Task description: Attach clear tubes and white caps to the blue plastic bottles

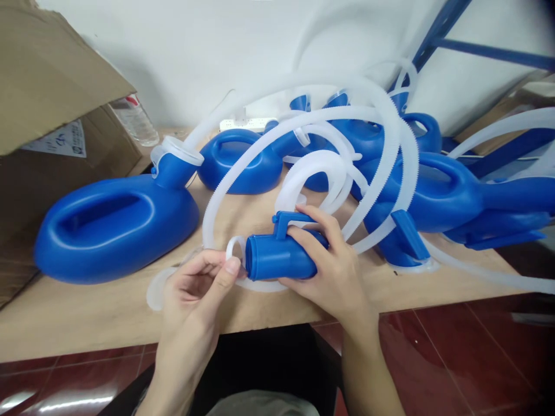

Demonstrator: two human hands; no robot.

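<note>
Between thumb and fingertips, my left hand [195, 297] pinches a white plastic ring [229, 249]. My right hand [336, 268] is wrapped round a blue plastic cylinder with a side handle [273, 258], its open mouth facing left toward the ring. Ring and mouth are very close; whether they touch I cannot tell. Behind the hands, a translucent corrugated hose [255, 159] loops over the table. Left of them lies a blue portable urinal bottle [117, 231], its neck fitted with a white collar [180, 151]. A clear round lid [156, 289] is partly hidden behind my left hand.
More blue bottles, one [243, 167] at the back and several at right, crowd the wooden table [87, 323]. A cardboard box [47, 86], water bottle [136, 120] and power strip [249, 124] stand behind. A blue rack [494, 52] rises at right.
</note>
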